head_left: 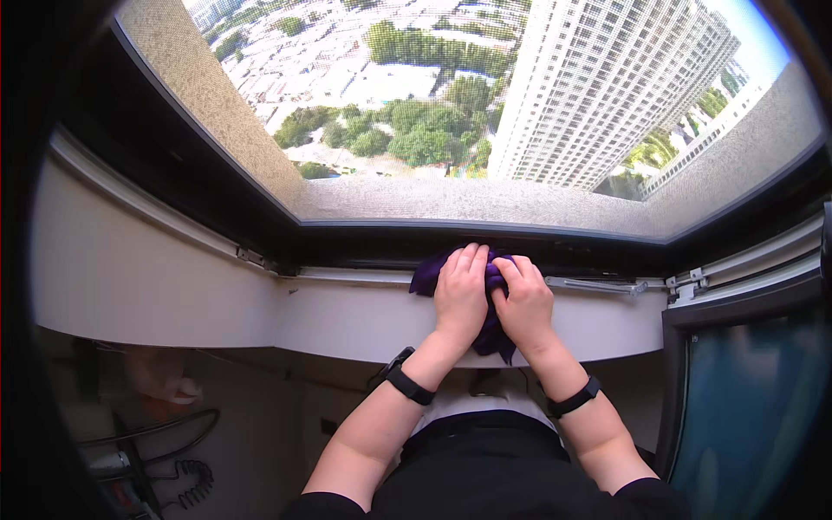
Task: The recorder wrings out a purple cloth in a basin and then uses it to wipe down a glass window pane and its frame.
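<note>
A bunched purple cloth (425, 276) lies against the inner lower edge of the black window frame (364, 245), and part of it hangs down over the white sill (364, 322). My left hand (463, 293) rests on top of the cloth, fingers close together and pointing toward the window. Beside it, my right hand (525, 303) grips the cloth with bent fingers, its thumb toward the left hand. Both hands are pressed near the metal track in front of the frame. The cloth's underside is hidden.
Right of my hands, a metal stay arm (598, 285) runs along the track to a hinge (693, 282). An opened window sash (674, 390) stands at the right. Lower left holds a coiled black cable (195, 481). Beyond the frame rises a tall building (598, 95).
</note>
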`<control>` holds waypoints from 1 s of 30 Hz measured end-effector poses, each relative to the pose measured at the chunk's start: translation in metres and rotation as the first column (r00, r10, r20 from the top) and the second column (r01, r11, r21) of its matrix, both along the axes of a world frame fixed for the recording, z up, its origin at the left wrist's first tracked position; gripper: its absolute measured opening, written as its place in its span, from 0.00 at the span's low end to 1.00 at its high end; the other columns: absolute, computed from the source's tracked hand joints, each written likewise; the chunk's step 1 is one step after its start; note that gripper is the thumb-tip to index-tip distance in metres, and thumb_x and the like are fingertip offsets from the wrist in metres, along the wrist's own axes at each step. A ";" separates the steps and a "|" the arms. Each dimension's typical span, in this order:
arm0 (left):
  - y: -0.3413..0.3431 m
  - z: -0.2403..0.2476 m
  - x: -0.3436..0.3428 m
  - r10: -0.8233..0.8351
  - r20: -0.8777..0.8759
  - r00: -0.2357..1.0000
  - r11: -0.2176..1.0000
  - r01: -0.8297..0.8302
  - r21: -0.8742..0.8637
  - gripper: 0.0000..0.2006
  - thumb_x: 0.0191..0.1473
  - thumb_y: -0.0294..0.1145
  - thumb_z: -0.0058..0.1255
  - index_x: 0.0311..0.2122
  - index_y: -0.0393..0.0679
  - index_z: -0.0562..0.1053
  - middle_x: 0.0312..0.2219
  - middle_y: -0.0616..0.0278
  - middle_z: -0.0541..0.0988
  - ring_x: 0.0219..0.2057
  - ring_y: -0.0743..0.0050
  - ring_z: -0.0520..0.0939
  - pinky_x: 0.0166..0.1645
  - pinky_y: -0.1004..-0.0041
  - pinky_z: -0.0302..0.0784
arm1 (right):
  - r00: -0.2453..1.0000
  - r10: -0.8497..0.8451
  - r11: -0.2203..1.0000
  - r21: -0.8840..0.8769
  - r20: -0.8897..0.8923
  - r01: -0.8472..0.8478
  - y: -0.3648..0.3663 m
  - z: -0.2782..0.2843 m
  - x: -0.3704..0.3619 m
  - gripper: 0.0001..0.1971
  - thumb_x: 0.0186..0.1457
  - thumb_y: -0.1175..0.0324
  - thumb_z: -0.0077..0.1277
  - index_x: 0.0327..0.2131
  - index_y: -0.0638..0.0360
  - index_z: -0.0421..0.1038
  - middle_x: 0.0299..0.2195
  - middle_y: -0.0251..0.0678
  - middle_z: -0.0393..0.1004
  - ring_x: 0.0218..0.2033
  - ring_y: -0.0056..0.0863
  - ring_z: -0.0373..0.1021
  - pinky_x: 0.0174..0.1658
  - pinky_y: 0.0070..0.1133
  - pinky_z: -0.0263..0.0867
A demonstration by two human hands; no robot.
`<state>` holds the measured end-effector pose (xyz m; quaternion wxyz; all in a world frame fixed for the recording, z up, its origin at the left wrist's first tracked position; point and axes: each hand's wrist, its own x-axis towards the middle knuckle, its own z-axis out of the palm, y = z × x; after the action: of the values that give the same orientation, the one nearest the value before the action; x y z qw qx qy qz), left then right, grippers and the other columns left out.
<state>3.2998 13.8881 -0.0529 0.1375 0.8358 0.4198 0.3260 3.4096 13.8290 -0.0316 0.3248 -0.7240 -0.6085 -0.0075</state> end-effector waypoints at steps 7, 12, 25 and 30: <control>-0.015 0.001 0.044 -0.116 -0.020 0.993 0.993 0.116 0.011 0.23 0.49 0.23 0.48 0.53 0.37 0.72 0.51 0.53 0.75 0.54 0.55 0.73 0.59 0.64 0.67 | 0.991 -0.114 0.994 -0.003 -0.074 0.114 -0.025 -0.001 0.038 0.16 0.45 0.75 0.54 0.42 0.57 0.74 0.41 0.39 0.74 0.42 0.42 0.72 0.44 0.33 0.71; -0.023 0.004 0.074 -0.196 0.010 0.981 0.981 0.196 -0.008 0.22 0.48 0.22 0.48 0.52 0.37 0.73 0.50 0.53 0.76 0.53 0.53 0.74 0.58 0.62 0.68 | 0.979 -0.170 0.985 -0.009 -0.116 0.170 -0.042 -0.003 0.059 0.17 0.46 0.73 0.54 0.43 0.56 0.73 0.42 0.39 0.74 0.42 0.42 0.73 0.43 0.33 0.71; -0.052 0.049 0.109 -0.194 0.272 0.943 0.973 0.220 -0.070 0.18 0.44 0.18 0.48 0.43 0.42 0.76 0.39 0.56 0.81 0.44 0.54 0.78 0.52 0.64 0.69 | 0.793 -0.024 0.984 0.125 -0.608 0.125 -0.075 0.020 0.090 0.13 0.50 0.73 0.54 0.42 0.61 0.72 0.37 0.44 0.74 0.38 0.43 0.73 0.42 0.29 0.70; -0.074 0.062 0.150 -0.331 0.326 0.886 0.932 0.361 -0.034 0.21 0.44 0.17 0.46 0.46 0.43 0.75 0.40 0.57 0.81 0.44 0.55 0.78 0.49 0.64 0.69 | 0.739 -0.093 0.945 0.174 -0.667 0.276 -0.107 0.026 0.124 0.15 0.48 0.77 0.56 0.42 0.61 0.72 0.36 0.41 0.74 0.37 0.37 0.73 0.43 0.27 0.69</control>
<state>3.4495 13.8142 0.0086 0.2978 0.8271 0.2514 0.4050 3.5331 13.7217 -0.0060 0.6055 -0.6891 -0.3757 0.1315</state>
